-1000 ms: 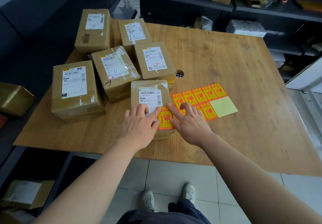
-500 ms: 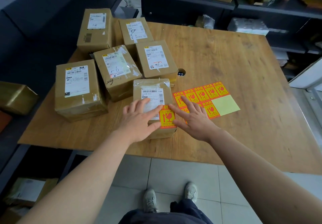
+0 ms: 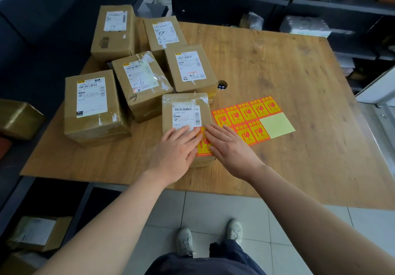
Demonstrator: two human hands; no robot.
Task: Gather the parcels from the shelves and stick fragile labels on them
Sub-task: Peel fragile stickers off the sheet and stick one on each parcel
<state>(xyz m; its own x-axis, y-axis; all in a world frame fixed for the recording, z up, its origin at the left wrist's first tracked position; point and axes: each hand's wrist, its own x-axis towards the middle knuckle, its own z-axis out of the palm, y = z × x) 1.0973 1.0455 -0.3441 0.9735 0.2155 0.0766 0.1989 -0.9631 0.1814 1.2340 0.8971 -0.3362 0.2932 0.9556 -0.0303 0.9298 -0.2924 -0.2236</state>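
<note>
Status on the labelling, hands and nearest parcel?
Left hand and right hand flat, open, pressing fragile label onto nearest parcel. Sticker sheet alongside. Nothing in the way.

Desk (image 3: 277, 65): wooden, with a round hole (image 3: 222, 85).
Parcels (image 3: 94, 106): six, clustered at left.
Label sheet (image 3: 254, 120): just right of the nearest parcel.

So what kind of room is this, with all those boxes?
Probably a parcel sorting or mail room. Taped cardboard parcels with shipping labels crowd the wooden table, a sheet of fragile stickers lies beside them, and dark shelves hold more packages.
</note>
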